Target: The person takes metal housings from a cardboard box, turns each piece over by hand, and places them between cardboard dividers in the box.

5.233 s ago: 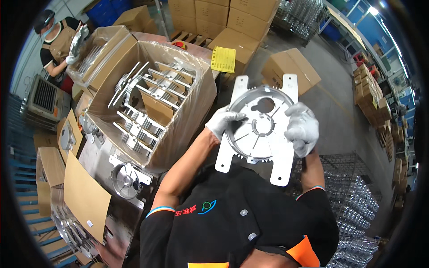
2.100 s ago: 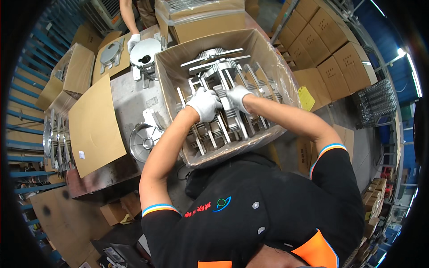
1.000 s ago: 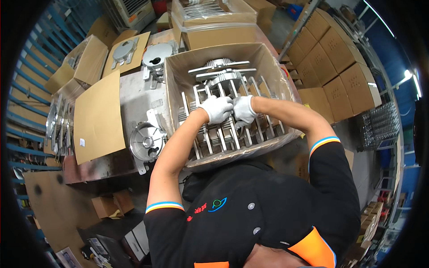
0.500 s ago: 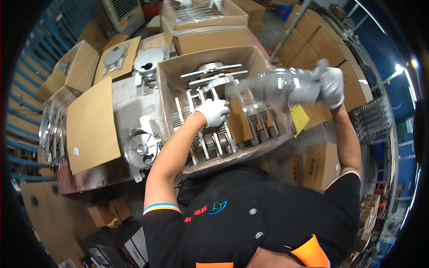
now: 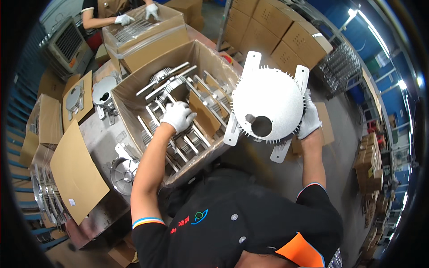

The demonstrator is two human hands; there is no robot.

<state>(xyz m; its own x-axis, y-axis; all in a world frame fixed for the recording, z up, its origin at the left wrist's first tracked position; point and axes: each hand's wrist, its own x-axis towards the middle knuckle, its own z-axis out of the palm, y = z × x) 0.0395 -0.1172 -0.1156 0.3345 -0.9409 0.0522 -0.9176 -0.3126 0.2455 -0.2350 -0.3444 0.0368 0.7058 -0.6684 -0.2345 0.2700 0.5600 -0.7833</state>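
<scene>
My right hand [image 5: 310, 117], in a white glove, grips the edge of a round silver metal housing [image 5: 272, 98]. This housing has short fins round its rim, flat mounting legs and a dark round hole, and it hangs in the air to the right of an open cardboard box [image 5: 134, 71]. In the box stand several similar metal housings [image 5: 172, 85] on edge, with a cardboard divider [image 5: 203, 114] between rows. My left hand [image 5: 178, 117], also gloved, has its fingers curled over one of the boxed housings; the fingertips are partly hidden.
Left of the box, the table holds more housings [image 5: 123, 174] and a cardboard sheet [image 5: 78, 174]. Beyond, a co-worker's gloved hands [image 5: 152, 12] rest at another box [image 5: 154, 42]. Stacked cartons [image 5: 263, 31] and a wire basket [image 5: 338, 67] stand at the far right.
The housing in my right hand, blurred before, now shows its smooth face towards me and is closer. My view has turned right, and more of the co-worker shows. My left hand stays in the box.
</scene>
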